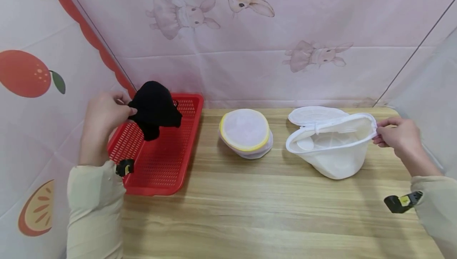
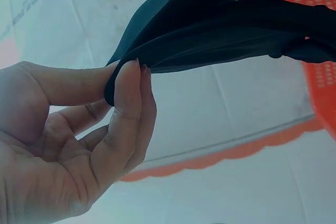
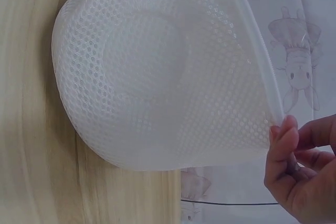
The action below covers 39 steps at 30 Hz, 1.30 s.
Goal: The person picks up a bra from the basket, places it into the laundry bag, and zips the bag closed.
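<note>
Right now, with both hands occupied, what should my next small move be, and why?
I'd probably bring the black fabric item over to the white mesh bag: your left hand pinches that item above the red perforated plastic basket, while your right hand pinches the bag at its open mouth.

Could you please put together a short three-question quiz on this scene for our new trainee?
1. Which hand pinches the black fabric item?
2. True or false: the white mesh bag has its mouth closed.
3. Fill in the blank: in the head view, the round yellow-rimmed piece lies between the white mesh bag and the red ____.

Key:
1. The left hand.
2. False: the mouth is open, and the right hand pinches its edge.
3. Basket.
</note>
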Each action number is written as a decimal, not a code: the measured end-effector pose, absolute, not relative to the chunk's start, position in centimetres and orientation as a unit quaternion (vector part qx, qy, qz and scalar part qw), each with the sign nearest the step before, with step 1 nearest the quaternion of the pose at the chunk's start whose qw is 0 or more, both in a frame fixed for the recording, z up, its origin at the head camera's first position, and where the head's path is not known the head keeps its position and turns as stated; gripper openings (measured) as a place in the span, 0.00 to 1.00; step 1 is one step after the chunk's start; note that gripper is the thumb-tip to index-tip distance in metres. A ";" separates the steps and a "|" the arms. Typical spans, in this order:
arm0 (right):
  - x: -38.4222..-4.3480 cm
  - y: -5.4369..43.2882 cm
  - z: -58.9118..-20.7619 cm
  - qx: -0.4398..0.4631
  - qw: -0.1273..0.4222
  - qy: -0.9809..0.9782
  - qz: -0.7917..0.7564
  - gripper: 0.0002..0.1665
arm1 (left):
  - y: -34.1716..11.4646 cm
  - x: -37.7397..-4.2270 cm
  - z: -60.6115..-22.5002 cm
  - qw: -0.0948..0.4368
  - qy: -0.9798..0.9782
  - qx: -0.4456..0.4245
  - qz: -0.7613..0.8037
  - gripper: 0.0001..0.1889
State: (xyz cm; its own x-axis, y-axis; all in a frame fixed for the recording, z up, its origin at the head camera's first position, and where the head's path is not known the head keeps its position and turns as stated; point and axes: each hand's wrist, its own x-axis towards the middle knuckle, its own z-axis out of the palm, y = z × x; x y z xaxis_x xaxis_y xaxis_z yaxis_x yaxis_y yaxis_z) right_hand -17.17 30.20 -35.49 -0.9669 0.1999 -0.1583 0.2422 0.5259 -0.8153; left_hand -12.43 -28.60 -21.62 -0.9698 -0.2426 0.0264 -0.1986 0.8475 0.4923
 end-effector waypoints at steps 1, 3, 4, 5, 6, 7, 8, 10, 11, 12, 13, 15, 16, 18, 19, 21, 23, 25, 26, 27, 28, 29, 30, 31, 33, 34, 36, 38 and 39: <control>-17.1 30.2 -35.5 0.126 0.022 0.873 -0.470 0.17 | -28.3 -12.5 -21.4 0.047 -0.960 0.111 -0.252 0.10; -17.1 30.3 -35.4 0.123 0.025 0.873 -0.472 0.17 | -27.7 -12.7 -21.0 0.052 -0.959 0.103 -0.258 0.10; -17.1 30.3 -35.4 0.122 0.027 0.872 -0.474 0.17 | -27.5 -12.8 -20.9 0.053 -0.958 0.098 -0.264 0.10; -17.1 30.3 -35.4 0.121 0.028 0.871 -0.476 0.17 | -27.2 -12.9 -20.7 0.056 -0.957 0.093 -0.270 0.09; -17.1 30.3 -35.4 0.120 0.028 0.871 -0.476 0.17 | -26.8 -13.1 -20.6 0.058 -0.955 0.088 -0.278 0.09; -17.1 30.3 -35.4 0.120 0.030 0.870 -0.477 0.17 | -26.5 -13.2 -20.5 0.062 -0.954 0.083 -0.283 0.09; -17.1 30.3 -35.4 0.118 0.031 0.869 -0.479 0.17 | -26.2 -13.3 -20.4 0.066 -0.952 0.079 -0.288 0.08; -17.1 30.4 -35.4 0.116 0.028 0.869 -0.480 0.16 | -25.5 -13.6 -20.3 0.076 -0.949 0.071 -0.297 0.06; -17.0 30.4 -35.4 0.115 0.027 0.869 -0.480 0.16 | -25.1 -13.7 -20.2 0.083 -0.950 0.066 -0.292 0.05; -17.0 30.4 -35.5 0.113 0.026 0.870 -0.480 0.15 | -24.7 -13.9 -20.2 0.088 -0.951 0.063 -0.290 0.05; -17.0 30.4 -35.5 0.111 0.026 0.870 -0.480 0.15 | -24.3 -14.0 -20.2 0.095 -0.952 0.060 -0.284 0.05; -17.0 30.4 -35.5 0.106 0.024 0.871 -0.479 0.14 | -23.6 -14.2 -20.1 0.102 -0.954 0.055 -0.276 0.05; -17.0 30.4 -35.5 0.104 0.024 0.872 -0.477 0.14 | -23.3 -14.4 -20.0 0.105 -0.954 0.055 -0.274 0.05; -17.0 30.4 -35.4 0.098 0.022 0.874 -0.475 0.14 | -22.6 -14.6 -20.0 0.110 -0.953 0.053 -0.278 0.05; -17.0 30.4 -35.4 0.095 0.021 0.875 -0.475 0.14 | -22.3 -14.7 -20.0 0.113 -0.952 0.051 -0.279 0.05; -17.0 30.4 -35.4 0.089 0.022 0.876 -0.473 0.13 | -21.5 -15.0 -20.0 0.119 -0.948 0.046 -0.292 0.05; -17.0 30.4 -35.3 0.083 0.025 0.875 -0.476 0.13 | -20.7 -15.2 -20.1 0.121 -0.945 0.041 -0.302 0.04; -17.0 30.4 -35.3 0.079 0.031 0.874 -0.478 0.13 | -19.9 -15.4 -20.1 0.122 -0.944 0.034 -0.304 0.04; -17.0 30.4 -35.3 0.078 0.034 0.874 -0.478 0.12 | -19.5 -15.6 -20.2 0.123 -0.943 0.030 -0.307 0.03; -17.1 30.5 -35.3 0.076 0.036 0.873 -0.480 0.12 | -19.1 -15.7 -20.2 0.123 -0.942 0.027 -0.311 0.03; -17.1 30.5 -35.2 0.076 0.037 0.873 -0.480 0.12 | -18.7 -15.8 -20.2 0.124 -0.942 0.022 -0.311 0.03; -17.1 30.5 -35.2 0.075 0.038 0.874 -0.479 0.11 | -18.3 -15.9 -20.3 0.125 -0.941 0.017 -0.313 0.03; -17.1 30.6 -35.2 0.075 0.040 0.874 -0.479 0.11 | -17.9 -16.0 -20.4 0.127 -0.940 0.012 -0.315 0.03; -17.1 30.6 -35.2 0.074 0.041 0.874 -0.479 0.11 | -17.5 -16.2 -20.4 0.128 -0.939 0.006 -0.318 0.03; -17.1 30.6 -35.1 0.072 0.044 0.874 -0.478 0.12 | -16.8 -16.4 -20.5 0.130 -0.938 -0.005 -0.322 0.03; -17.1 30.5 -35.1 0.071 0.045 0.875 -0.477 0.12 | -16.5 -16.5 -20.6 0.131 -0.937 -0.011 -0.323 0.03; -17.1 30.4 -35.0 0.070 0.047 0.875 -0.476 0.12 | -15.7 -16.8 -20.7 0.132 -0.937 -0.022 -0.323 0.03; -17.0 30.4 -35.0 0.069 0.049 0.876 -0.474 0.12 | -14.9 -17.0 -21.0 0.130 -0.933 -0.032 -0.333 0.02; -17.0 30.3 -35.0 0.070 0.049 0.877 -0.473 0.12 | -14.5 -17.1 -21.1 0.129 -0.932 -0.037 -0.338 0.02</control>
